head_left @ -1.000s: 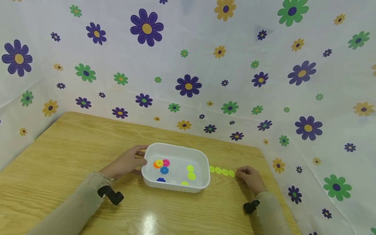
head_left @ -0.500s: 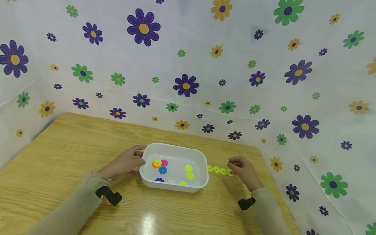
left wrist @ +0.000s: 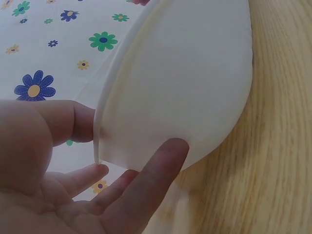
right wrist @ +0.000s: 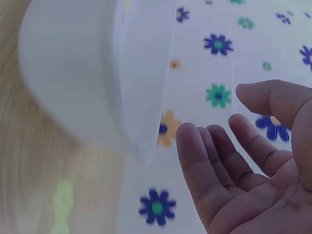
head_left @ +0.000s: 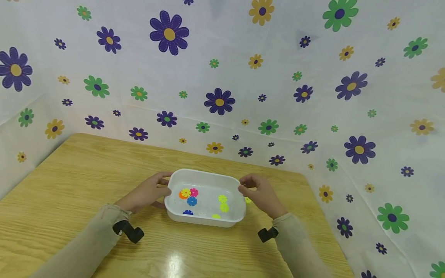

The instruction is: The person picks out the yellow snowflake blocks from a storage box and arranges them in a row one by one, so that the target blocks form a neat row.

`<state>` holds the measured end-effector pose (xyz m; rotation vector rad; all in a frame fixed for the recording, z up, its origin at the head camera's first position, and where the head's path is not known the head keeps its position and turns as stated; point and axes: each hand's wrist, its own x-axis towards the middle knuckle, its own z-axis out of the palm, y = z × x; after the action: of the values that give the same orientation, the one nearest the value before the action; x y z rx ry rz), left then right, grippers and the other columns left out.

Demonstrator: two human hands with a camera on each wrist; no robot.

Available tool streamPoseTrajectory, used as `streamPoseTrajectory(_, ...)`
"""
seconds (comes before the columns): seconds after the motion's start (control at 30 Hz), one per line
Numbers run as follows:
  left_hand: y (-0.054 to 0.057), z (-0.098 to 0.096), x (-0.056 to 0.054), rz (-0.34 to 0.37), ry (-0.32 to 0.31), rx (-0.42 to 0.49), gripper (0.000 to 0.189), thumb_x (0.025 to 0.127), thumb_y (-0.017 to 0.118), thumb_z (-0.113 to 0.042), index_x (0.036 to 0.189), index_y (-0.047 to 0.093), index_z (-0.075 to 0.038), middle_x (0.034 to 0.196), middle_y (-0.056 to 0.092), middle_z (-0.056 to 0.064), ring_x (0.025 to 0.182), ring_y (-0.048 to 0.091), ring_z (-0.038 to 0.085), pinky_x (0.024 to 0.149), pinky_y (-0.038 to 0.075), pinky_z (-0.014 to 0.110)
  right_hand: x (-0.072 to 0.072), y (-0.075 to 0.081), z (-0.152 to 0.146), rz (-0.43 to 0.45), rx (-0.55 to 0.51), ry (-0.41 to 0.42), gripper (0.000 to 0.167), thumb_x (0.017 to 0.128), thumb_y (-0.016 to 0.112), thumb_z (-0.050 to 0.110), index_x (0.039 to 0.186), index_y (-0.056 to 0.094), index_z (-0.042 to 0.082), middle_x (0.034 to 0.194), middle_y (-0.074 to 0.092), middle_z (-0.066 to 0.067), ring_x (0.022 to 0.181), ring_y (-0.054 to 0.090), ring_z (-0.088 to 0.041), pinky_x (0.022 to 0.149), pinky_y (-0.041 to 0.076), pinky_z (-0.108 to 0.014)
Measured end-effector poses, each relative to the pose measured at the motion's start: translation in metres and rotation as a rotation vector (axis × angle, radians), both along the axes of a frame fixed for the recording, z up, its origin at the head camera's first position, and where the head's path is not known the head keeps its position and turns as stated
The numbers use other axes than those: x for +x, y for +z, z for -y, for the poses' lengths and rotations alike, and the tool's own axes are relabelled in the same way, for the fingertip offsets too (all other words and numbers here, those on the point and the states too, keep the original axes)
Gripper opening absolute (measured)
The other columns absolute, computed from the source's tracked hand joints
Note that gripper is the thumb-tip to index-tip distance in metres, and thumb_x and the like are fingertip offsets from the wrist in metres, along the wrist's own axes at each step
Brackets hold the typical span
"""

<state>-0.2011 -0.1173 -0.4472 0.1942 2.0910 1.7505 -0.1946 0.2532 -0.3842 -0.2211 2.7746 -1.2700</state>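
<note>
A white plastic box [head_left: 205, 221] stands on the table with several flower-shaped plastic discs inside: yellow [head_left: 224, 207], pink [head_left: 194, 192], orange, light blue [head_left: 192, 201] and dark blue. My left hand [head_left: 146, 195] grips the box's left end; in the left wrist view its thumb and fingers lie to both sides of the rim [left wrist: 100, 126]. Right of the box, my right hand [head_left: 262, 193] hovers by the right rim. In the right wrist view its fingers [right wrist: 192, 146] are apart from the box and hold nothing. Below that hand lies a yellow-green disc chain [right wrist: 62, 200], mostly hidden in the head view.
The wooden table [head_left: 111, 166] reaches to a white cloth [head_left: 194, 73] printed with flowers, which hangs behind and at both sides. A black wrist camera [head_left: 128, 231] sits on the left sleeve, another black camera [head_left: 267, 234] on the right.
My right hand has let go of the yellow-green chain's right end, lifted and moved left to the box's right rim. The left hand has stayed on the box.
</note>
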Motion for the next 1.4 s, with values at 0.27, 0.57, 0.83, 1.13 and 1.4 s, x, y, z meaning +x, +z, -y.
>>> streamPoseTrajectory(0.27,-0.003,0.0,0.0,0.002,0.003,0.001,0.068,0.102,0.059,-0.009,0.162,0.027,-0.009,0.147,0.04,0.029,0.119,0.06,0.041,0.077,0.066,0.047,-0.005,-0.023,0.041,0.075,0.015,0.048,0.023,0.097,0.073,0.016,0.117,0.068,0.007,0.112,0.07,-0.002,0.109,0.066,-0.021,0.091,0.06,-0.041)
streamPoseTrajectory(0.57,-0.002,0.0,0.0,-0.001,0.005,-0.004,0.067,0.102,0.059,-0.01,0.161,0.028,-0.01,0.146,0.042,0.028,0.117,0.062,0.04,0.077,0.066,0.046,-0.011,-0.036,0.056,0.114,0.179,0.117,0.025,0.095,0.074,0.015,0.118,0.068,0.006,0.125,0.066,-0.011,0.125,0.058,-0.034,0.11,0.048,-0.054)
streamPoseTrajectory(0.83,-0.001,0.001,0.001,0.0,0.005,-0.014,0.068,0.101,0.06,-0.01,0.161,0.029,-0.01,0.144,0.043,0.027,0.114,0.063,0.037,0.076,0.066,0.045,-0.018,-0.047,0.063,0.171,0.24,0.148,0.028,0.091,0.079,0.015,0.115,0.07,0.006,0.121,0.066,-0.01,0.114,0.058,-0.029,0.103,0.053,-0.05)
streamPoseTrajectory(1.13,0.0,-0.001,0.001,0.01,0.006,-0.024,0.068,0.101,0.061,-0.011,0.161,0.029,-0.01,0.146,0.043,0.028,0.114,0.064,0.037,0.076,0.066,0.044,-0.021,-0.059,0.072,0.197,0.285,0.148,0.03,0.088,0.082,0.017,0.115,0.07,0.009,0.101,0.063,-0.002,0.095,0.057,-0.02,0.094,0.055,-0.04)
streamPoseTrajectory(1.4,0.0,0.002,0.0,0.008,0.009,-0.019,0.067,0.101,0.06,-0.01,0.161,0.029,-0.009,0.145,0.042,0.028,0.114,0.063,0.038,0.076,0.066,0.044,-0.024,-0.059,0.082,0.191,0.314,0.111,0.046,0.092,0.077,0.018,0.135,0.064,0.011,0.099,0.065,-0.002,0.093,0.058,-0.021,0.09,0.056,-0.04)
